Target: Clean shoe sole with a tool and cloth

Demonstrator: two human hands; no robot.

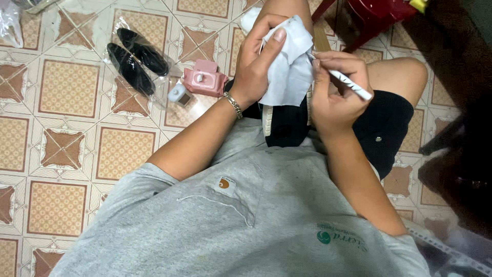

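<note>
My left hand [259,59] presses a white cloth [289,64] against a dark shoe with a white sole [282,123] that rests on my lap. The thumb lies across the top of the cloth. My right hand [335,90] grips a thin white pen-like tool [351,84], its tip touching the shoe's edge beside the cloth. A metal bracelet [233,104] sits on my left wrist.
On the tiled floor to the left lie two black insoles in clear plastic [136,59], a pink container [206,78] and a small white bottle [179,94]. A red plastic stool [374,15] stands at the top right. Dark objects fill the right edge.
</note>
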